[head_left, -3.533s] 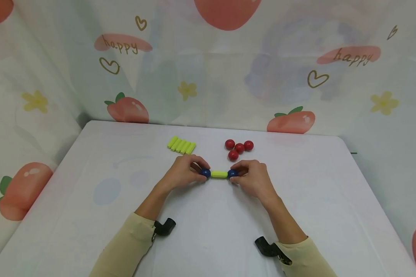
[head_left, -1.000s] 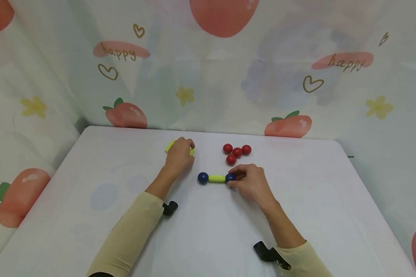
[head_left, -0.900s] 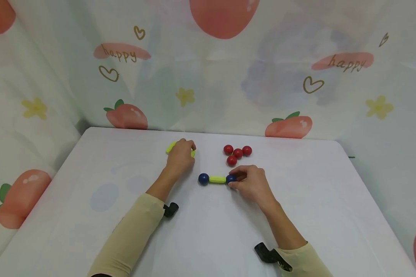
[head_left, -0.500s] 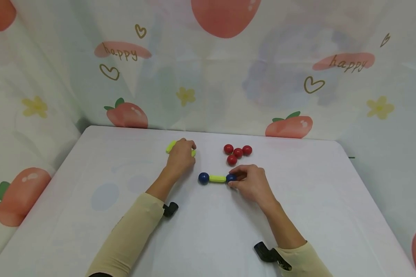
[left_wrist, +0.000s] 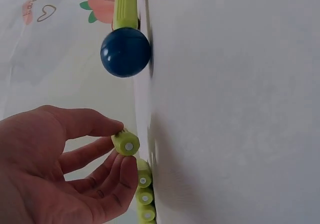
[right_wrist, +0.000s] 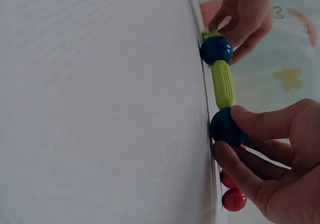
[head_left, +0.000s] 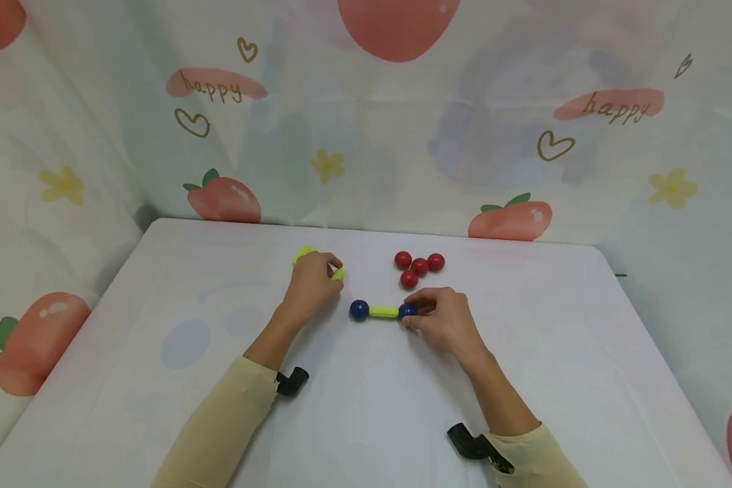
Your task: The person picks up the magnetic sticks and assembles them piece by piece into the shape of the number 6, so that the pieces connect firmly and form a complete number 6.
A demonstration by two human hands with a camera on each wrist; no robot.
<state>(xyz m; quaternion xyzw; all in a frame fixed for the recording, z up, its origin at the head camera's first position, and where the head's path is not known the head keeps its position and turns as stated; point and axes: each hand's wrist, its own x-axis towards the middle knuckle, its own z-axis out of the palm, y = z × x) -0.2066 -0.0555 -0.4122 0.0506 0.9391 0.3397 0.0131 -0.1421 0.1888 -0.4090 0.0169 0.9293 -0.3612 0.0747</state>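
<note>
My left hand pinches a short yellow-green magnetic rod between thumb and fingers; a pale disc shows on the rod's end. Just beyond lie the other yellow-green rods in a row, largely covered by this hand in the head view. At mid-table a similar rod joins two dark blue balls, one on each end. The left blue ball is untouched. On the right blue ball the thumb and fingertips of my right hand keep a pinch.
Several red balls sit grouped behind the joined piece, near my right fingers. The table has a white cover, and a printed curtain hangs behind its far edge. Black wrist-worn cameras stick out at both sleeves.
Earlier my left hand let go of the left blue ball and reached to the row of rods. Now it has drawn slightly back toward me with one rod. My right hand stays put.
</note>
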